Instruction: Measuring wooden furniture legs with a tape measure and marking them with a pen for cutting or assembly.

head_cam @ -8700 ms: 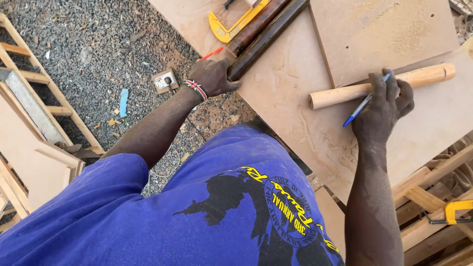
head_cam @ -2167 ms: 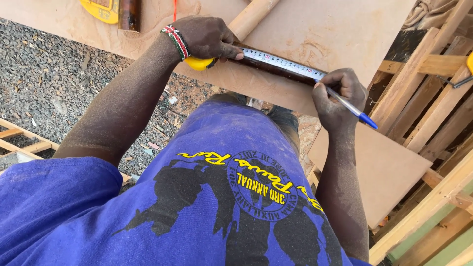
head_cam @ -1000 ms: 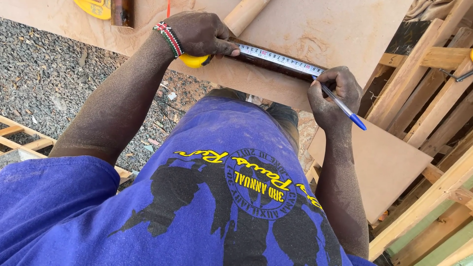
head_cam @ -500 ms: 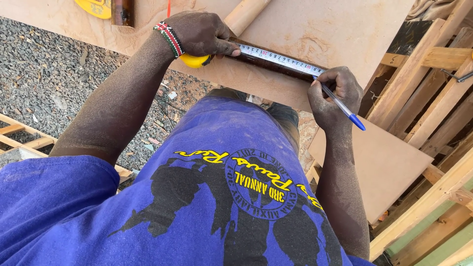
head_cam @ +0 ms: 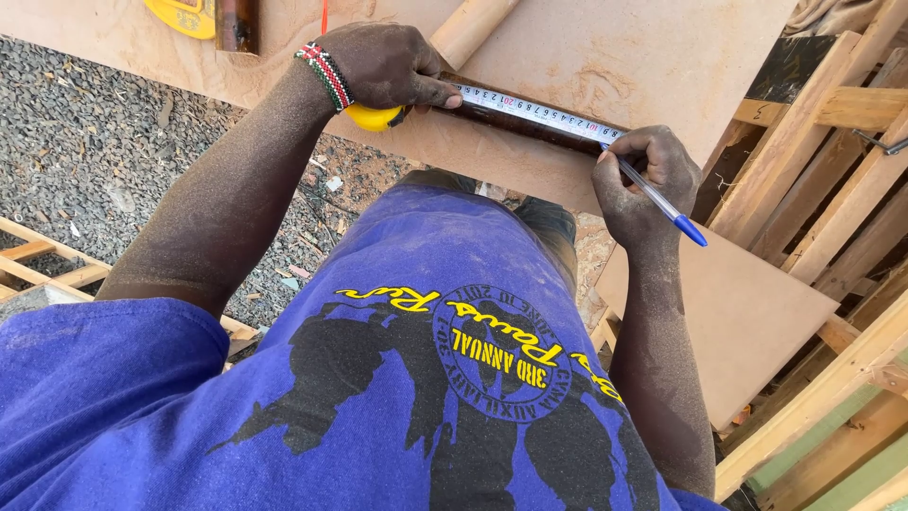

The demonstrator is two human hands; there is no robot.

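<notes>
Near the board's (head_cam: pixel 586 57) front edge, the left hand (head_cam: pixel 388 64) pinned the yellow tape measure (head_cam: pixel 371 117), its blade (head_cam: pixel 534 110) stretched along a dark strip (head_cam: pixel 530 131). The right hand (head_cam: pixel 645 180) gripped a blue pen (head_cam: pixel 657 201) at the blade's end; a taut, flat blade would have given the truest mark.

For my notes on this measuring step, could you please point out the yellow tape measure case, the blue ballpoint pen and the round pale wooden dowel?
Yellow tape measure case (head_cam: pixel 372 117), head view, on the case's lower edge below the left hand.
Blue ballpoint pen (head_cam: pixel 689 230), head view, on its blue cap.
Round pale wooden dowel (head_cam: pixel 470 26), head view, on its bare shaft.
</notes>
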